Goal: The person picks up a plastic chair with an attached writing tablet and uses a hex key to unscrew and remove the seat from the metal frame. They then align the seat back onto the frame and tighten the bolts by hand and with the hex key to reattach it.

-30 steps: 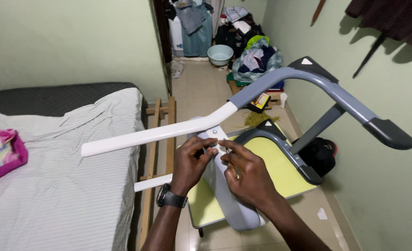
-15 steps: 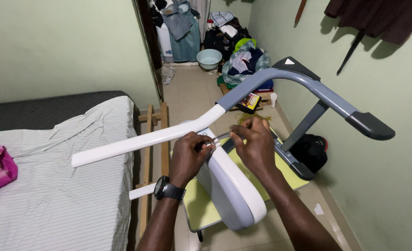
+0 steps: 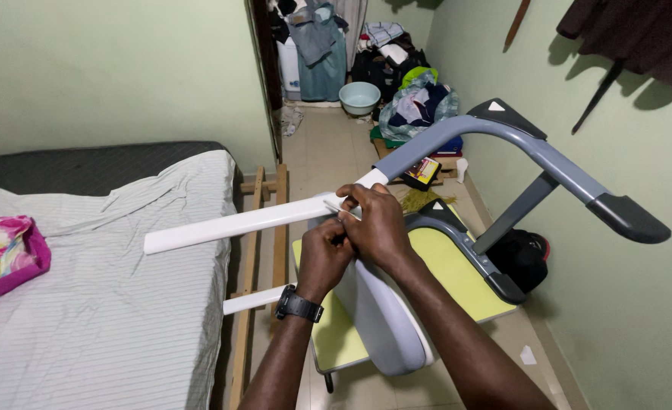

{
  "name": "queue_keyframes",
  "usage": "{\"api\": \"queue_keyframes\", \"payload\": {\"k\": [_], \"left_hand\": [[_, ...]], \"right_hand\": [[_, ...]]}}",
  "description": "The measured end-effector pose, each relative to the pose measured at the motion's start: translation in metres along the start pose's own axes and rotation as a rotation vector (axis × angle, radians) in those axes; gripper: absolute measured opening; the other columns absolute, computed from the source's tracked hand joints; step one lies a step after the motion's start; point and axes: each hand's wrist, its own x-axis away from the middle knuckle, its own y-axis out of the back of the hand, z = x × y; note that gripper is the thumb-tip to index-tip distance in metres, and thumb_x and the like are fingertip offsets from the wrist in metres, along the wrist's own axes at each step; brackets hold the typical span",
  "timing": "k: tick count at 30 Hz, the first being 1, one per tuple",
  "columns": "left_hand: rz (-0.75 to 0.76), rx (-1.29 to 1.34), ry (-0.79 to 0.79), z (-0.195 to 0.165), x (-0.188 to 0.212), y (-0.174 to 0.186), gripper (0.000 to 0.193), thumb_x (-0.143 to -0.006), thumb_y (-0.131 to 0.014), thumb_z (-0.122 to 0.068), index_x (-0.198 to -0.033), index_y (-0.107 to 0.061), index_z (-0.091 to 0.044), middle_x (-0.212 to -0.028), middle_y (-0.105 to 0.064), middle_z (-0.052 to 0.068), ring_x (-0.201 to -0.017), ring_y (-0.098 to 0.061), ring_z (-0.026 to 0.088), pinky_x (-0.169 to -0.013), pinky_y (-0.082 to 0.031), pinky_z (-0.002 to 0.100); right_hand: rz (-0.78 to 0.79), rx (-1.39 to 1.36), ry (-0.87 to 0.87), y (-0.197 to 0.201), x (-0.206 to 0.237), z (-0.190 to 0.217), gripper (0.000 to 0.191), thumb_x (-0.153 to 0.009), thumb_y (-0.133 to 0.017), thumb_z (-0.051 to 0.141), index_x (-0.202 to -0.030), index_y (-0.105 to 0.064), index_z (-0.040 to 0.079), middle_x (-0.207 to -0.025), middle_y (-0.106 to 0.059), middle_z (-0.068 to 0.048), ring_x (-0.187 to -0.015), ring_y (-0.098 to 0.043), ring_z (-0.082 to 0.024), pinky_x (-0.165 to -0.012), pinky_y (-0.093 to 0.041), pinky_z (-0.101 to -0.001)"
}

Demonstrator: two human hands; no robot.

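working at the top of a white upright panel (image 3: 385, 319), both hands meet just below the white bar (image 3: 237, 224). left hand (image 3: 324, 254): fingers curled together, tips pressed to the panel's upper edge, black watch (image 3: 298, 305) on the wrist. right hand (image 3: 377, 224): laid over the left from the right side, fingers pinched on a small pale piece (image 3: 343, 206) where bar and panel join; what the piece is cannot be told. white bar: runs from its free left end over the bed edge up to the right, where it becomes a grey curved handle (image 3: 503, 140) ending in a dark grip (image 3: 628, 219) close to the right wall. second short white bar (image 3: 252, 300): lower, sticks out left beneath the left forearm. yellow-green board (image 3: 450, 266): lies under the panel, edged on its right by a grey frame (image 3: 465, 247), its near corner over the floor. bed (image 3: 100, 304): striped sheet, fills the left side; pink bag (image 3: 2, 254) at its left edge. wooden slats (image 3: 256, 250): stand in the narrow gap between bed and board. floor: a tiled strip runs to the far end, closed off there by a heap of clothes (image 3: 412, 99) and a pale basin (image 3: 358, 96); a dark bag (image 3: 522, 258) sits against the right wall beside the frame.
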Motion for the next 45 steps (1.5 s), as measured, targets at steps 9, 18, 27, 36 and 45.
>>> {"api": "queue_keyframes", "payload": {"k": [9, 18, 27, 36, 45], "left_hand": [[-0.047, 0.094, -0.246, 0.021, 0.003, 0.001, 0.01, -0.078, -0.073, 0.0, -0.087, -0.075, 0.002, -0.093, -0.075, 0.01, -0.091, -0.069, 0.02, -0.078, -0.055, 0.035], [-0.027, -0.275, -0.415, 0.022, 0.007, 0.01, 0.016, -0.08, -0.08, -0.007, -0.096, -0.081, -0.005, -0.073, -0.06, 0.004, -0.078, -0.054, 0.02, -0.076, -0.042, 0.04], [0.001, -0.039, -0.196, -0.008, 0.009, 0.01, 0.021, -0.088, -0.08, -0.021, -0.108, -0.08, -0.013, -0.078, -0.068, 0.0, -0.066, -0.063, 0.008, -0.061, -0.054, 0.028], [0.078, -0.071, -0.051, -0.028, 0.001, 0.011, 0.028, -0.082, -0.083, -0.019, -0.108, -0.082, -0.01, -0.06, -0.063, -0.001, -0.053, -0.052, 0.008, -0.052, -0.046, 0.029], [0.044, 0.003, 0.08, -0.012, 0.004, 0.004, 0.03, -0.082, -0.083, -0.02, -0.11, -0.082, -0.011, -0.058, -0.056, -0.002, -0.053, -0.047, 0.006, -0.051, -0.042, 0.026]], "right_hand": [[0.056, 0.121, 0.277, 0.012, 0.031, 0.009, 0.034, -0.074, -0.071, -0.003, -0.106, -0.079, 0.007, -0.098, -0.069, -0.009, -0.097, -0.061, -0.03, -0.089, -0.05, -0.043], [0.02, 0.021, 0.225, 0.019, 0.069, 0.013, 0.021, -0.084, -0.07, 0.0, -0.105, -0.073, 0.001, -0.117, -0.067, -0.014, -0.115, -0.063, -0.033, -0.101, -0.051, -0.0449], [-0.116, -0.071, 0.022, 0.046, 0.086, 0.001, 0.021, -0.089, -0.073, 0.008, -0.109, -0.073, 0.002, -0.118, -0.071, -0.014, -0.105, -0.073, -0.028, -0.087, -0.06, -0.037], [-0.184, 0.172, 0.048, 0.056, 0.047, -0.035, 0.018, -0.08, -0.079, 0.008, -0.098, -0.081, 0.008, -0.102, -0.07, -0.013, -0.099, -0.063, -0.031, -0.085, -0.052, -0.0421], [-0.164, 0.228, 0.117, 0.012, -0.002, -0.042, 0.016, -0.082, -0.072, 0.0, -0.096, -0.079, 0.004, -0.1, -0.072, -0.015, -0.099, -0.064, -0.034, -0.093, -0.05, -0.0443]]}}
